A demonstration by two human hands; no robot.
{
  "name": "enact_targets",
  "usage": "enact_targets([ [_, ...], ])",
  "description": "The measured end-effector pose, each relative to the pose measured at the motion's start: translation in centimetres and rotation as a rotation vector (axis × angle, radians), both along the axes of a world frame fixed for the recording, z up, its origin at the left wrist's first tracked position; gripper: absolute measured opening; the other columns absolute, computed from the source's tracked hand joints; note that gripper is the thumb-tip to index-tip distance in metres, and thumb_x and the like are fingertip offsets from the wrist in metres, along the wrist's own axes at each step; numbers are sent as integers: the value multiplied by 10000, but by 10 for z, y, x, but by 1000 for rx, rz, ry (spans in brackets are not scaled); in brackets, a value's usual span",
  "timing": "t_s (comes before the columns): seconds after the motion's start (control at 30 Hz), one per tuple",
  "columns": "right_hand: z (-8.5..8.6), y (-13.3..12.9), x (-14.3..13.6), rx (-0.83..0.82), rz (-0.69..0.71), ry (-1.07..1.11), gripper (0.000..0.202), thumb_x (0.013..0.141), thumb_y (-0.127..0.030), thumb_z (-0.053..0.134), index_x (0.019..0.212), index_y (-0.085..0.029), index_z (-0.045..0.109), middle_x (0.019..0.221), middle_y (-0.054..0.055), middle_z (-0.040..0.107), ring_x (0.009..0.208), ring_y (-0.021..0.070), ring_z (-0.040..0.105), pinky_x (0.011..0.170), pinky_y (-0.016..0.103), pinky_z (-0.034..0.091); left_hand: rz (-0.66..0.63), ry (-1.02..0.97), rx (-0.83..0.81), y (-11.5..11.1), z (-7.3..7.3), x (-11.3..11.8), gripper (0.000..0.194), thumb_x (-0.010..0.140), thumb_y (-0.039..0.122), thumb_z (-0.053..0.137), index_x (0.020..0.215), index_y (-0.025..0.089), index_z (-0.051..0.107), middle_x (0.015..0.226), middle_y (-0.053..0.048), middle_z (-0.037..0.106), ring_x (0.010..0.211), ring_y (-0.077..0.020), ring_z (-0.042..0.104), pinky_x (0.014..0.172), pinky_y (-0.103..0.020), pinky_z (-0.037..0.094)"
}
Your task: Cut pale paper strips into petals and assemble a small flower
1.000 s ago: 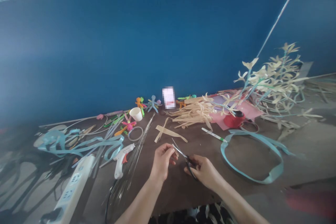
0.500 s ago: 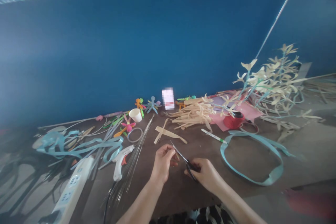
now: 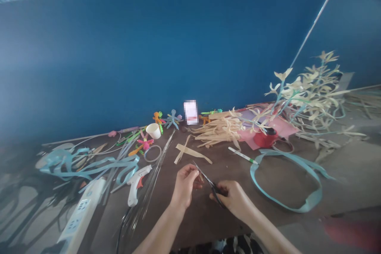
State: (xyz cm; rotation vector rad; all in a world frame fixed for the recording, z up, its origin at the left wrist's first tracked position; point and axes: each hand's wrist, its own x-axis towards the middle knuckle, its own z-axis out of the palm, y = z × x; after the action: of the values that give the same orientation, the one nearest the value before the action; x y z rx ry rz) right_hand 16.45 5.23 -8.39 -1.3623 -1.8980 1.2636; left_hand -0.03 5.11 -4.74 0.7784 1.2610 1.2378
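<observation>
My right hand (image 3: 233,196) is closed round the black handles of a pair of scissors (image 3: 213,185), whose blades point up and left toward my other hand. My left hand (image 3: 186,184) pinches a small tan piece (image 3: 201,177), perhaps a bit of dried husk, right beside the blades. Most of that piece is hidden by the fingers. Just beyond my hands, two flat tan strips (image 3: 193,151) lie crossed on the dark brown table (image 3: 190,226).
To the left are a white glue gun (image 3: 136,184), thin wires (image 3: 154,178), a power strip (image 3: 81,216), blue ribbon (image 3: 98,166) and a paper cup (image 3: 153,131). Rightward lie a marker (image 3: 242,154), a ribbon loop (image 3: 315,190), a red reel (image 3: 264,139), husk strips (image 3: 217,131) and pale artificial flowers (image 3: 303,87).
My hands and the scissors stay almost in place; the blades look slightly closer together. The view has shifted very little.
</observation>
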Motion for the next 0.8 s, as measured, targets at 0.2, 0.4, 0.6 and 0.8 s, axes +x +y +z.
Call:
enact_targets([
  [0.2,-3,0,3,-7,23,26,314,681,-395,538,526,-131,469,484,-50,339,464,57,294,412,175,189,-3,13,-6,-1,1,0,81,682,232,499,663,155,489,552,15,529,492,-105,526,420,-187,404],
  [0.4,-9,0,3,-51,26,47,279,695,-370,533,553,-135,487,470,-41,423,441,62,361,404,178,198,-6,13,-14,-1,4,1,80,679,230,500,661,154,485,547,14,523,499,-111,524,425,-194,408],
  [0.6,-8,-1,4,-78,23,72,291,689,-392,543,564,-132,508,477,-34,472,438,67,400,402,174,222,-24,12,-3,-2,4,1,67,690,225,486,674,160,481,557,16,526,506,-110,523,430,-194,409],
  [0.8,-4,-1,4,-160,30,123,297,672,-394,558,545,-131,506,445,-31,484,404,67,411,382,171,228,-30,7,-10,-3,5,2,72,691,233,489,679,163,473,557,18,528,508,-111,530,434,-192,407],
])
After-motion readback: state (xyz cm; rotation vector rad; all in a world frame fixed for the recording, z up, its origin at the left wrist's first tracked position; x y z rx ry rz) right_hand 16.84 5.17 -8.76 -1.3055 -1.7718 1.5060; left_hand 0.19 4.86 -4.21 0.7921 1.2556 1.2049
